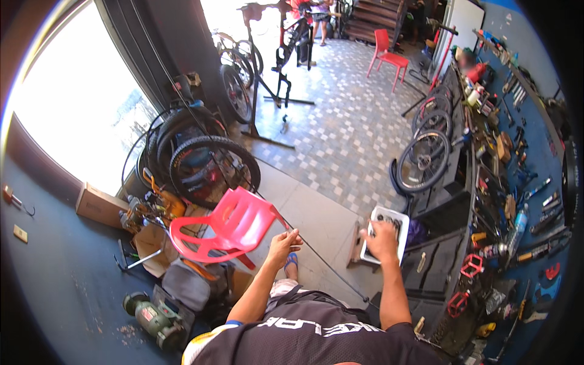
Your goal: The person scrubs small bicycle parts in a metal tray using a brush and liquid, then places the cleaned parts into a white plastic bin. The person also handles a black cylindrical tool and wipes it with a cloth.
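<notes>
White tray [404, 231] under right grip [383, 242], left grip [283, 247] apart, half-curled, both holds unclear

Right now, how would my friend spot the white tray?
Find the dark cabinets along the right. Beside them, look under the right hand for the white tray. It's rectangular, with small dark parts inside, unlike the purple bundle beside it.

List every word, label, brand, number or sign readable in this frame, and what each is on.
Black jersey: large white lettering across the chest, partly lost in folds; wording not copied here.
Knobby bicycle tyre: sidewall marking, too small to read.
Green bench grinder: small marking, too blurred to read.
White tray: no legible text.
Workbench items on the right: any print is too small to read.
</notes>
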The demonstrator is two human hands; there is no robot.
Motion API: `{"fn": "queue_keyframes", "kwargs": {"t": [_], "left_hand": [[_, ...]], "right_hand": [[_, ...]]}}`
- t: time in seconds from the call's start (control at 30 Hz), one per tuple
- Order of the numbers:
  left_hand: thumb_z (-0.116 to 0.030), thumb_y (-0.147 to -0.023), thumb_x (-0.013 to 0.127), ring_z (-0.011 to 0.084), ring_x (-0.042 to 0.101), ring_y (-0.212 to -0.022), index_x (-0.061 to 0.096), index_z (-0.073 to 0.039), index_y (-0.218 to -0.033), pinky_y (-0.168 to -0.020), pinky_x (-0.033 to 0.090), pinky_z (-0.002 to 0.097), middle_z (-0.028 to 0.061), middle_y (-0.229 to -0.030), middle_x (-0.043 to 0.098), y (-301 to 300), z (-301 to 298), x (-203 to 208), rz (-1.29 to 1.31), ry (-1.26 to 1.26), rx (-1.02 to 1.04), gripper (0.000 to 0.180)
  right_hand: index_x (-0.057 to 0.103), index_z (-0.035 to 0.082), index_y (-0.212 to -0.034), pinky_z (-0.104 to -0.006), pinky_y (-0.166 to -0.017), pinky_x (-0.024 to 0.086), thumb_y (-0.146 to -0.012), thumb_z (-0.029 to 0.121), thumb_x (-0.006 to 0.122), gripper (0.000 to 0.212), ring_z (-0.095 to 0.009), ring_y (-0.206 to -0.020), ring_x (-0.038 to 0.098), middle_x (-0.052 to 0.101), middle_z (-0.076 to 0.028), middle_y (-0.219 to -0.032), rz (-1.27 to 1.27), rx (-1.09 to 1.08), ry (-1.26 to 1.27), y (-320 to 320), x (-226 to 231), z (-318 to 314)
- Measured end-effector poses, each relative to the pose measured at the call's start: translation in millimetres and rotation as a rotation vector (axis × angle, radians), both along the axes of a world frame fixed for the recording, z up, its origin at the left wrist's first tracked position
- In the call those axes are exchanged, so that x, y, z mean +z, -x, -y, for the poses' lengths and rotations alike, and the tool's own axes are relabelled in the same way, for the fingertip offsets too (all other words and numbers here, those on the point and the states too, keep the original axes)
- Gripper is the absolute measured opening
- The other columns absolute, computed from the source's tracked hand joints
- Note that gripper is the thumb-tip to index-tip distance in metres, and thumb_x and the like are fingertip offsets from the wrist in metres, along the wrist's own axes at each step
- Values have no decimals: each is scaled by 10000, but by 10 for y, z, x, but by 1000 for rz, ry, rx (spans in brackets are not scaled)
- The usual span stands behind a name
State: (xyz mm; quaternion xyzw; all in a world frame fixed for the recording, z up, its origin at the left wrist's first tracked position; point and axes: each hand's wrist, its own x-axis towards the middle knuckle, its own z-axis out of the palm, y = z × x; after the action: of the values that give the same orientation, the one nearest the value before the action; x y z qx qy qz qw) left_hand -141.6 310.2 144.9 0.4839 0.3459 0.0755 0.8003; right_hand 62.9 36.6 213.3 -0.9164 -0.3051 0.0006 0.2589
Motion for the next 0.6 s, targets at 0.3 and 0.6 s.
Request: {"fn": "queue_keyframes", "kwargs": {"t": [0.3,0.6], "left_hand": [[-266,-995,687,132,695,-889,667,-49,-1210,-735,565,279,59,-1104,720,-129,-1850,491,34,-190,156,306],[-251,-1005,670,160,698,-899,680,-35,-1184,-740,583,298,80,-1124,718,-1242,-2895,402,158,-131,167,280]], "right_hand": [[724,82,-1214,-452,-1037,464,-896,441,698,480,-352,-1179,608,708,-169,-1193,-134,239,45,-474,97,-2132],[714,93,-1234,-461,-1010,480,-911,460,673,491,-365,-1164,606,696,-179,-1193,-86,252,56,-1723,50,-3173]]}}
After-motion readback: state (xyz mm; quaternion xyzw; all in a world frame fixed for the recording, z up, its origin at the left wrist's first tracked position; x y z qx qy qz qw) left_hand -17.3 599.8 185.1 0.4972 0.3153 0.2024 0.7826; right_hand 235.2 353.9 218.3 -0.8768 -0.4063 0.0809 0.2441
